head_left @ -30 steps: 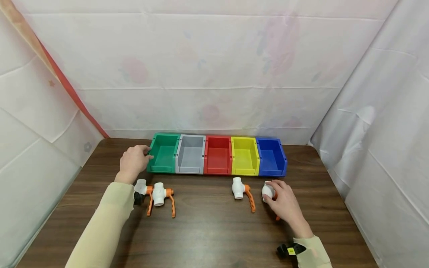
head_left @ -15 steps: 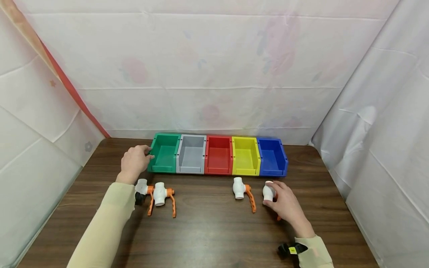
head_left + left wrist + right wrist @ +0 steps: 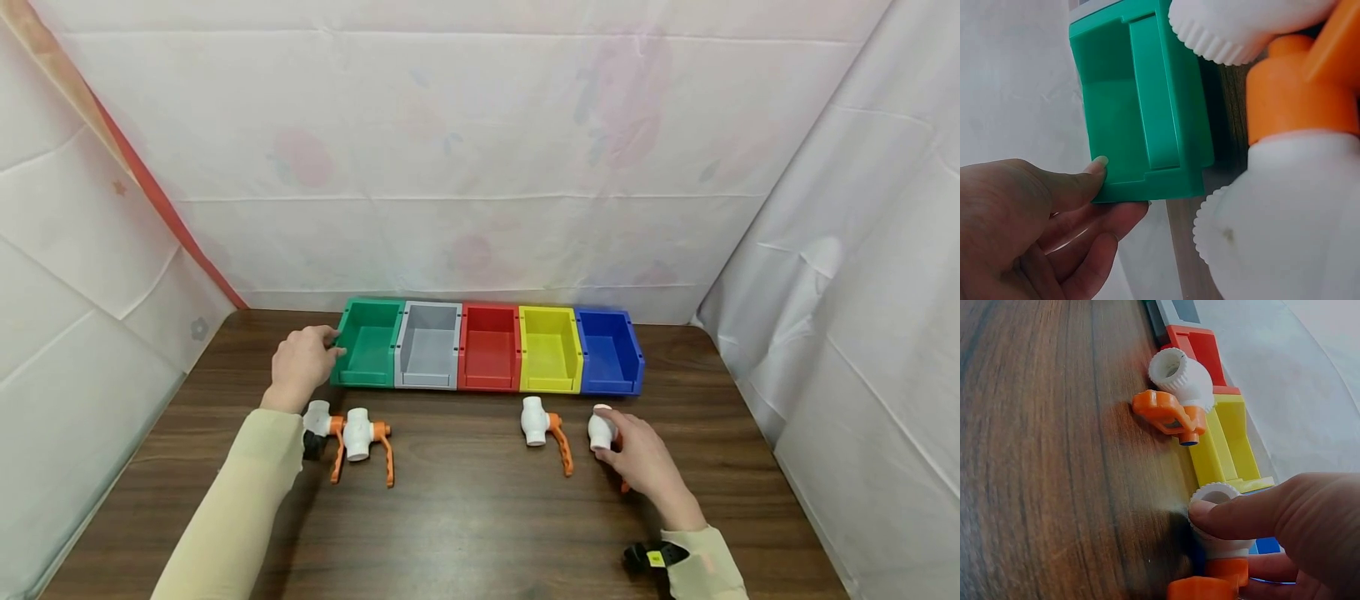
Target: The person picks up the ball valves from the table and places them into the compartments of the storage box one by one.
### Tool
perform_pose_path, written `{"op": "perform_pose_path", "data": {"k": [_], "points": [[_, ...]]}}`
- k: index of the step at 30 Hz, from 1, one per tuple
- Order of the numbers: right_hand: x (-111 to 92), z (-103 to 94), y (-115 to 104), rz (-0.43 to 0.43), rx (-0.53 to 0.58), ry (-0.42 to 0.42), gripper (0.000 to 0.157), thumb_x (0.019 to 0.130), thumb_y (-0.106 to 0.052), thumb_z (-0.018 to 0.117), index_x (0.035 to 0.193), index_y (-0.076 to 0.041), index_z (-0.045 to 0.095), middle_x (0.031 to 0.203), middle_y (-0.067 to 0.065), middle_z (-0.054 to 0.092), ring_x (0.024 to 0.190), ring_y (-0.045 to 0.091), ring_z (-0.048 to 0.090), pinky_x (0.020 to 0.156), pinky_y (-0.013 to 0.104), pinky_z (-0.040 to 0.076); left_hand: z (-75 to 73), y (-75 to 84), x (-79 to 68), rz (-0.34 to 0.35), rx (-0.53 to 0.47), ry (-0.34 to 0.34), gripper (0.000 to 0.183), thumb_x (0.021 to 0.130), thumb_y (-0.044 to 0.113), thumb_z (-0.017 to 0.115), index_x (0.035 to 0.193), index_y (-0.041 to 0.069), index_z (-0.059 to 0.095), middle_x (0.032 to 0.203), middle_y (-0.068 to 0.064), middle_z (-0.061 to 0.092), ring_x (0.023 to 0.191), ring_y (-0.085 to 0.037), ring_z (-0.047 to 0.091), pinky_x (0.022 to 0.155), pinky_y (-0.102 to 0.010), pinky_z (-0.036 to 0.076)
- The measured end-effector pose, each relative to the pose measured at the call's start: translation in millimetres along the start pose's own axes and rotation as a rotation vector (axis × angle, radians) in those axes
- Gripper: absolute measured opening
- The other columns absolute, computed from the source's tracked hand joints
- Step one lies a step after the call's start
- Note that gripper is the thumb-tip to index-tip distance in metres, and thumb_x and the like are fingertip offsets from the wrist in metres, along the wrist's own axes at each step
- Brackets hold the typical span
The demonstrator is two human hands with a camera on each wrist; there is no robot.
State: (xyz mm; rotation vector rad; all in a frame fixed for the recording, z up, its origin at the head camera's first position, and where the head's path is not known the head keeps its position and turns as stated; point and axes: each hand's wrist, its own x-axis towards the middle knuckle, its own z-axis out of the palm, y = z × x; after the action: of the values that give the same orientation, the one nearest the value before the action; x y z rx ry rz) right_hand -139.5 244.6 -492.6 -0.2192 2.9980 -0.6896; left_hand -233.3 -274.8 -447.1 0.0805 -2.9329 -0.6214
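Observation:
At the left end of a row of bins, my left hand [image 3: 302, 364] pinches the side wall of the green bin [image 3: 1161, 112]. The left wrist view shows the thumb inside the wall and fingers beneath its outer side. My right hand [image 3: 641, 454] grips a white ball valve [image 3: 599, 432] with an orange handle, in front of the blue bin [image 3: 609, 354]. Its thumb lies across the valve's open end in the right wrist view; the other fingers are mostly hidden. Another ball valve [image 3: 533, 422] lies to its left. Two more, a nearer valve [image 3: 357, 435] and a partly hidden valve [image 3: 318, 418], lie by the left forearm.
Between the green and blue bins stand a grey bin [image 3: 427, 354], a red bin [image 3: 489, 354] and a yellow bin [image 3: 550, 354], side by side. They sit on a dark wooden table [image 3: 465, 517]. White cloth [image 3: 465, 167] hangs behind and along both sides.
The right hand's thumb and fingers shift slightly on the ball valve. The left hand keeps its place on the green bin, and the other valves stay where they were.

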Motion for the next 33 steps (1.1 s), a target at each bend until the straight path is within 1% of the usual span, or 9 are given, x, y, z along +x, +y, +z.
{"op": "perform_pose_path", "data": {"k": [7,14,18,22,26,33], "points": [[-1.0,2.2,-0.7,-0.011,-0.017,0.011,0.064,0.08,-0.012,0.084,0.139,-0.01,0.059,0.123,0.02,0.062,0.1,0.033,0.057,0.087,0.054,0.047,-0.9,0.9,-1.3,0.002,-0.009,-0.009,0.036,0.095,0.016,0.069,0.126,-0.003,0.066,0.105,-0.026,0.07,0.057,-0.024,0.058,0.044,-0.034,0.042],[-2.1,3.8,-6.5,0.001,-0.035,0.019,0.061,0.083,-0.011,0.081,0.14,-0.015,0.06,0.123,0.02,0.061,0.107,0.037,0.057,0.089,0.055,0.047,-3.9,2.3,-3.7,0.004,-0.017,-0.012,0.037,0.096,0.014,0.068,0.128,-0.004,0.065,0.108,-0.027,0.069,0.055,-0.023,0.057,0.044,-0.034,0.04],[-3.1,4.7,-8.2,0.012,-0.021,0.034,0.059,0.082,-0.009,0.081,0.138,-0.014,0.061,0.122,0.02,0.059,0.105,0.036,0.057,0.089,0.056,0.048,-3.2,2.1,-3.6,0.0,-0.023,-0.017,0.038,0.096,0.015,0.067,0.129,-0.004,0.064,0.107,-0.027,0.069,0.053,-0.022,0.055,0.043,-0.033,0.039],[-4.0,6.3,-8.4,0.029,0.005,0.039,0.059,0.083,-0.009,0.08,0.138,-0.014,0.061,0.118,0.02,0.055,0.102,0.034,0.055,0.087,0.055,0.048,-1.6,1.7,-3.4,-0.002,-0.028,-0.024,0.038,0.097,0.015,0.067,0.129,-0.004,0.064,0.107,-0.027,0.069,0.051,-0.021,0.054,0.042,-0.033,0.038],[-3.3,6.3,-8.9,0.043,0.022,0.038,0.058,0.083,-0.009,0.08,0.138,-0.015,0.061,0.117,0.019,0.052,0.101,0.033,0.054,0.087,0.054,0.047,-2.7,1.9,-3.9,-0.009,-0.024,-0.03,0.038,0.097,0.015,0.066,0.13,-0.003,0.064,0.11,-0.027,0.069,0.052,-0.021,0.055,0.043,-0.033,0.039],[-3.3,6.0,-8.2,0.059,0.043,0.041,0.058,0.084,-0.008,0.079,0.139,-0.017,0.06,0.117,0.019,0.052,0.102,0.034,0.053,0.086,0.055,0.047,-2.6,1.6,-3.2,-0.009,-0.023,-0.023,0.038,0.097,0.016,0.067,0.13,-0.002,0.065,0.115,-0.027,0.067,0.057,-0.023,0.058,0.044,-0.033,0.04]]}}
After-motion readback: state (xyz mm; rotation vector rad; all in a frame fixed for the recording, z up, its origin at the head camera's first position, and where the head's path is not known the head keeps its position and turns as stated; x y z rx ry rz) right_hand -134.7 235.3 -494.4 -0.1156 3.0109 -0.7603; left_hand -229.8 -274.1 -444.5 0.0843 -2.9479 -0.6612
